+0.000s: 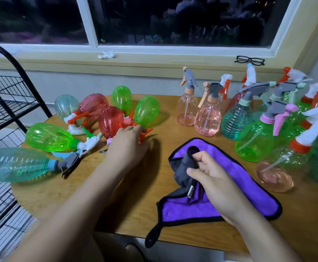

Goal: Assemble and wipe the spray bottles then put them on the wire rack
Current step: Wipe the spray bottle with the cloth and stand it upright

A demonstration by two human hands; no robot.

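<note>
Several spray bottles lie on their sides on the left half of the wooden table (135,201). Among them are a red bottle (110,121), a green bottle (147,110) and a teal bottle (16,164). My left hand (128,142) reaches over the red bottle's neck and orange trigger; its fingertips are hidden, so its grip is unclear. A purple cloth (230,195) with black edging lies in front of me. My right hand (209,173) pinches a raised grey fold of it. Several bottles stand upright at the right, such as a pink one (208,120).
A black wire rack (5,103) stands beside the table at the left. Black glasses (249,60) and a crumpled tissue (106,54) lie on the window sill behind. The upright bottles crowd the table's right edge.
</note>
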